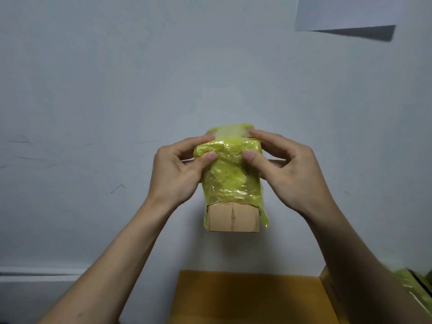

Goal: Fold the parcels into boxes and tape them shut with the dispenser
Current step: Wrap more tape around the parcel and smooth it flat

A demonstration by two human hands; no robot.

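Head camera looks at a small cardboard box held up in front of a pale wall, a little toward 6 o'clock from the middle of the view. Most of the box is wrapped in crinkled yellow-green plastic film; only its near end shows bare brown cardboard with a seam down the middle. A strip of clear tape lies across the far top edge. The left hand grips the box from 9 o'clock, thumb pressed on the film. The right hand grips it from 3 o'clock in the same way. At 6 o'clock lies a flat orange-brown cardboard sheet. At 1 o'clock a white paper hangs on the wall.
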